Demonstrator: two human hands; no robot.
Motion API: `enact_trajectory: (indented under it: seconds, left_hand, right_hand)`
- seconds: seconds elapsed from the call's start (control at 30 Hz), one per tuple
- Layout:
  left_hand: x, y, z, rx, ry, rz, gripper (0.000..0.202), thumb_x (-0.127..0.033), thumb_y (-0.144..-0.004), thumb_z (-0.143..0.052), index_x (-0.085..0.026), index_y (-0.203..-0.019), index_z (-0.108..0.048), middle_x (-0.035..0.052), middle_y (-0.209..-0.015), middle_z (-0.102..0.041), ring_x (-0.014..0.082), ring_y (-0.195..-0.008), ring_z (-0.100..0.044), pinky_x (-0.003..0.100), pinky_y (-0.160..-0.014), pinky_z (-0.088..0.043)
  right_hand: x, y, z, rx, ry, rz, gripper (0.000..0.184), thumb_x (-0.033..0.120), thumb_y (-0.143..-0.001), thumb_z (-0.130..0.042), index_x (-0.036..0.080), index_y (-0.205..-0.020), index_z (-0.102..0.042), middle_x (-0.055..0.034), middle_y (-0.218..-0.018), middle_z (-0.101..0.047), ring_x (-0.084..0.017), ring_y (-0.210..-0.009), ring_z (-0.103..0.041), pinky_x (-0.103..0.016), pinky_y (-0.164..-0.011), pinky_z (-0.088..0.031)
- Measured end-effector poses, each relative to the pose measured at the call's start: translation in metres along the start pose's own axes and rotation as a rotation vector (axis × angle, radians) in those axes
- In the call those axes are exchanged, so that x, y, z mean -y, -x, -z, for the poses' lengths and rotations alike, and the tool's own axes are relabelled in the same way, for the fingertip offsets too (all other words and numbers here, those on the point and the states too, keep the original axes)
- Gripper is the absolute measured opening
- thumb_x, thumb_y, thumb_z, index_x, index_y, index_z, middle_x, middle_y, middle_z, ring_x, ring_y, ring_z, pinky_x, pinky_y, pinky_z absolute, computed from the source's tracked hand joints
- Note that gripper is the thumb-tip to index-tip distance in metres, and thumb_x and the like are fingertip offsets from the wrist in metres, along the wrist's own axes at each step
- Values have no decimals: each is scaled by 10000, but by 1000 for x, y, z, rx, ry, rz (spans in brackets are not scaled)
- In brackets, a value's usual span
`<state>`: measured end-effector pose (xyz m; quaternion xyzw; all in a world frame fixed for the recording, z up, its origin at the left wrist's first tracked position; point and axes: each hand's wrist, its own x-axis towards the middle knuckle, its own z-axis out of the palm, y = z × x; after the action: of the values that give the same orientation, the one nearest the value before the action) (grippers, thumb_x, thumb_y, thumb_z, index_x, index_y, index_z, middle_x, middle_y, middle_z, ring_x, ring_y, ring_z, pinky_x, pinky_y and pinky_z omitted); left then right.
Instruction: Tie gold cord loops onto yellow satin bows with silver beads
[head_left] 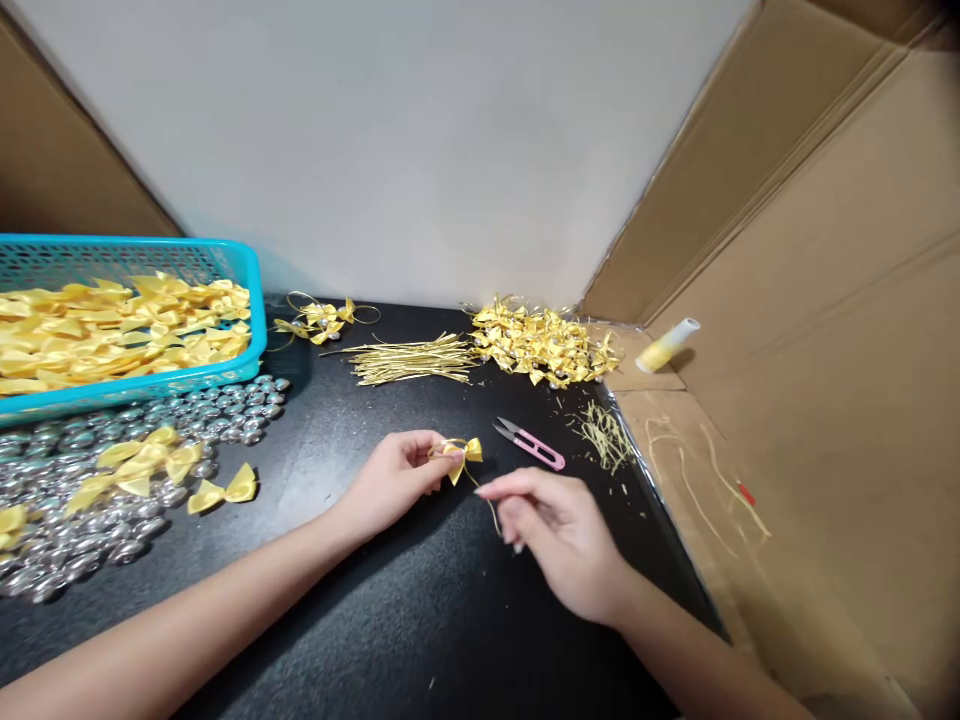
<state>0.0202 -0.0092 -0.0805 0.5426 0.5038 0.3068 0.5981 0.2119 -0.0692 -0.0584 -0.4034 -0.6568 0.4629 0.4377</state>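
My left hand pinches a yellow satin bow with a thin gold cord looped on it, held above the black table. The fingers cover part of the bow and any knot. A tail of the cord hangs down towards my right hand. That hand is slightly blurred, its index finger stretched out beside the cord and apart from the thumb; no firm grip on the cord shows. Just beyond it lies a pair of pink thread snips, blades pointing left.
A turquoise basket of yellow bows stands left, with silver beads and loose bows before it. Behind are cut gold cords and a pile of finished bows. Cord scraps and a spool lie right, by cardboard walls.
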Motion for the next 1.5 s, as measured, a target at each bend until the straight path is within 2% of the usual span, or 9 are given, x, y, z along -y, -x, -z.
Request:
enact_trajectory:
  seconds: [0.1,0.27,0.33,0.43,0.63,0.83,1.0,1.23,1.5]
  left_hand:
    - [-1,4,-3,59,-21,24,300,-438,-702,-692,-168,-591,-621,-38,-514,-525,100,-477,-420,216,-476,-311]
    - [-2,11,-3,206,-12,87,276,-434,-720,-712,-178,-622,-675,-37,-495,-518,109,-479,-439,215,-479,-320]
    - [0,12,-2,253,14,126,245,-421,-711,-736,-177,-698,-718,-22,-544,-567,113,-506,-464,215,-496,-340]
    - [2,12,0,276,43,161,251,-414,-707,-754,-168,-755,-739,2,-609,-616,112,-537,-482,215,-517,-364]
    - [4,14,-2,247,104,193,247,-372,-687,-784,-144,-746,-708,-1,-629,-615,85,-542,-460,195,-503,-348]
    - [6,18,-8,168,196,77,429,-331,-720,-779,-184,-1080,-599,-25,-655,-618,101,-558,-500,209,-507,-389]
    - [8,21,-9,146,168,41,359,-329,-751,-758,-178,-1032,-596,-24,-678,-618,86,-566,-483,201,-527,-391]
    - [11,22,-9,107,130,-8,320,-310,-770,-732,-183,-1038,-611,8,-809,-661,105,-652,-547,223,-605,-426]
    - [9,24,-12,46,61,-87,235,-308,-756,-732,-182,-937,-654,-7,-741,-647,113,-621,-557,225,-580,-439]
  right_hand:
    - [-16,-3,-12,17,149,-7,251,185,-927,-493,199,-1037,-718,4,-662,-652,-104,-555,-598,-225,-555,-522]
    - [-25,-7,-6,-42,375,70,273,139,-903,-511,227,-1082,-698,-45,-932,-762,-154,-753,-709,-287,-722,-577]
    - [-25,-6,-4,-48,413,68,238,132,-892,-529,219,-1037,-697,-42,-924,-767,-160,-787,-720,-281,-738,-575]
    - [-24,-4,-4,-80,402,57,156,141,-889,-544,197,-929,-684,-30,-834,-754,-141,-701,-708,-248,-673,-561]
    - [-24,1,-8,-152,382,79,110,145,-863,-568,189,-828,-663,-17,-713,-717,-123,-593,-652,-228,-583,-535]
    - [-25,4,-13,-197,408,100,115,117,-827,-568,179,-775,-648,-3,-631,-658,-102,-528,-583,-206,-538,-491]
    - [-25,5,-15,-218,416,81,125,108,-814,-563,150,-723,-638,10,-568,-592,-79,-475,-519,-188,-496,-430]
    - [-25,5,-17,-222,400,34,139,121,-813,-557,146,-695,-626,23,-542,-544,-71,-457,-486,-182,-479,-398]
    - [-24,8,-20,-221,367,-50,137,140,-819,-551,141,-699,-617,35,-528,-505,-60,-439,-449,-173,-462,-370]
